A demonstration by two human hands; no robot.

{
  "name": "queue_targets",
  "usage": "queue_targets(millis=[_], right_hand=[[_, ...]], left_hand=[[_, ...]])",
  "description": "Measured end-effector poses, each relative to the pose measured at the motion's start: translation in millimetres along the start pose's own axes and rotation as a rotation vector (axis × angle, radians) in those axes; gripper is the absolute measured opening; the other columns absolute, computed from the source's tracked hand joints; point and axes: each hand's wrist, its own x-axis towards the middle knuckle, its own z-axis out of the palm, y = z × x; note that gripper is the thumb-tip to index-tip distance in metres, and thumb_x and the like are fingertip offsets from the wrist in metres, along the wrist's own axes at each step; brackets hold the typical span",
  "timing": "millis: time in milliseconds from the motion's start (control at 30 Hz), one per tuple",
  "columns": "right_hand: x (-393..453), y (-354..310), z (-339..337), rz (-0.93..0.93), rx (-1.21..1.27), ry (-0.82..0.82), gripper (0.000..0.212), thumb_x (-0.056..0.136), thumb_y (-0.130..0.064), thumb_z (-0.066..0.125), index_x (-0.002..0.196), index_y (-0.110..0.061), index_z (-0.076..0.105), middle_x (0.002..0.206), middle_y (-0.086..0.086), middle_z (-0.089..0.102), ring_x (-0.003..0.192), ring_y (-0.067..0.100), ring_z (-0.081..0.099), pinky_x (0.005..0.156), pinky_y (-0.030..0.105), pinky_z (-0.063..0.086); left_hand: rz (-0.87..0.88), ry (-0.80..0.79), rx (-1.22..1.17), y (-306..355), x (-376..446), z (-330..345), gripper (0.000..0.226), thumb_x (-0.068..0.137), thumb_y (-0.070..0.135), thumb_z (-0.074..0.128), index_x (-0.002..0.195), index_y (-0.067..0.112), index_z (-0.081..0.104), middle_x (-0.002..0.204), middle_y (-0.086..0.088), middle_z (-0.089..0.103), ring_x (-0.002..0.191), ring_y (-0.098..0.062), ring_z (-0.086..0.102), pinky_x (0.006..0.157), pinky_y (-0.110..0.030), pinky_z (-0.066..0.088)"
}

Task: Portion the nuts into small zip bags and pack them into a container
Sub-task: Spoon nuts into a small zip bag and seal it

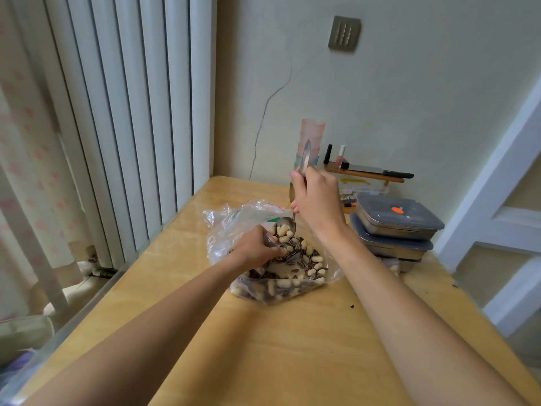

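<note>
— Peanuts (283, 231) heaped in the spoon (288, 222), gripped by the right hand (314, 197).
— Left hand (257, 247)?
— Pinching a small bag (270, 241) over the big bag (278, 276) (on the table (263, 347)).

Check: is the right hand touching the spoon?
Touching. The head view shows the right hand wrapped around the spoon handle, with the nut-filled bowl hanging below the fist.

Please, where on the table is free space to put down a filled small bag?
Bare wood of the table lies in front of the big bag of nuts, between both forearms, and left of that bag toward the window edge. The far right is crowded: stacked lidded containers and a small shelf against the wall.
</note>
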Motion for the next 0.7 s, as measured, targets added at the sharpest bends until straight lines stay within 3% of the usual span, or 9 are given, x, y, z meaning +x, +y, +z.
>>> queue_targets(millis=[67, 200, 433, 567, 700], right_hand=[[0, -2, 0, -0.011, 0.006, 0.003, 0.027, 0.108, -0.023, 0.048, 0.091, -0.007, 0.063, 0.089, 0.009, 0.064, 0.067, 0.028, 0.068, 0.064, 0.049, 0.058], [0, -5, -2, 0.002, 0.002, 0.040, 0.026, 0.108, -0.023, 0.047, 0.091, -0.009, 0.062, 0.091, 0.006, 0.060, 0.067, 0.027, 0.068, 0.063, 0.047, 0.059], [2, 2, 0, 0.064, -0.025, 0.033, 0.030, 0.109, -0.024, 0.046, 0.085, -0.009, 0.056, 0.090, 0.010, 0.065, 0.056, 0.013, 0.067, 0.049, 0.021, 0.052], [0, 9, 2, 0.158, 0.021, 0.028, 0.032, 0.110, -0.026, 0.046, 0.089, -0.005, 0.059, 0.082, 0.011, 0.066, 0.048, -0.001, 0.064, 0.044, 0.012, 0.045], [-4, 17, 0, 0.211, 0.050, 0.082, 0.034, 0.110, -0.024, 0.044, 0.088, -0.005, 0.060, 0.072, 0.012, 0.068, 0.045, 0.000, 0.063, 0.046, 0.010, 0.045]], left_hand=[[0.001, 0.005, -0.038, 1, -2, -2, 0.044, 0.085, 0.035, 0.080, 0.111, 0.015, 0.051, 0.092, 0.003, 0.060, 0.081, -0.011, 0.056, 0.062, -0.026, 0.042], [-0.020, -0.025, -0.089, 0, -4, -3, 0.047, 0.088, 0.032, 0.078, 0.118, 0.013, 0.049, 0.094, 0.002, 0.058, 0.075, -0.007, 0.053, 0.057, -0.022, 0.039], [-0.024, -0.007, -0.011, -1, -4, -5, 0.050, 0.083, 0.043, 0.079, 0.115, 0.020, 0.047, 0.103, -0.001, 0.062, 0.092, -0.021, 0.063, 0.080, -0.039, 0.053], [-0.022, -0.006, -0.026, -2, -6, -8, 0.046, 0.086, 0.037, 0.078, 0.115, 0.019, 0.047, 0.100, 0.000, 0.060, 0.083, -0.014, 0.057, 0.069, -0.031, 0.048], [-0.038, -0.030, -0.084, -4, -5, -10, 0.047, 0.089, 0.031, 0.077, 0.121, 0.014, 0.047, 0.097, -0.002, 0.060, 0.078, -0.013, 0.056, 0.065, -0.028, 0.047]])
